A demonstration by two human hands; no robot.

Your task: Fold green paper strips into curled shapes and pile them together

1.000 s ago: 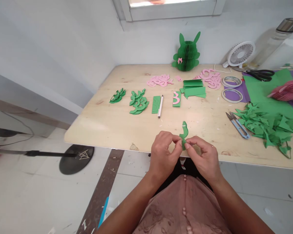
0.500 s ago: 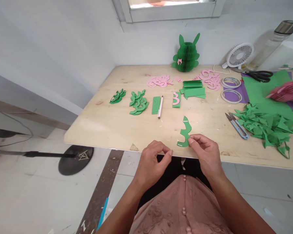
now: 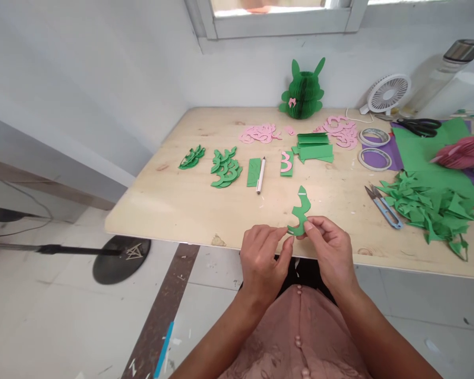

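A wavy green paper cutout (image 3: 301, 213) stands up near the table's front edge, with a short white strip at its top end and another at its lower left end. My right hand (image 3: 334, 250) pinches its lower right side between thumb and fingers. At the lower left end, the thumb and forefinger of my left hand (image 3: 263, 258) close on the paper's tip by the white strip. Just beyond lie a green card with a pink scalloped piece (image 3: 286, 162), a white pen (image 3: 261, 176) and a folded green card with a drawn outline (image 3: 253, 171).
Piles of green cutouts (image 3: 226, 168) lie left, pink cutouts (image 3: 258, 133) behind. A green honeycomb paper figure (image 3: 303, 95) stands by the wall. Tape rolls (image 3: 374, 158), thread snips (image 3: 385, 208), green scraps (image 3: 430, 202), black scissors (image 3: 418, 126) and a white fan (image 3: 389, 93) are right.
My left hand has moved right and up to the cutout's lower left end and closed on it. My right hand keeps its pinch. The view has shifted slightly.
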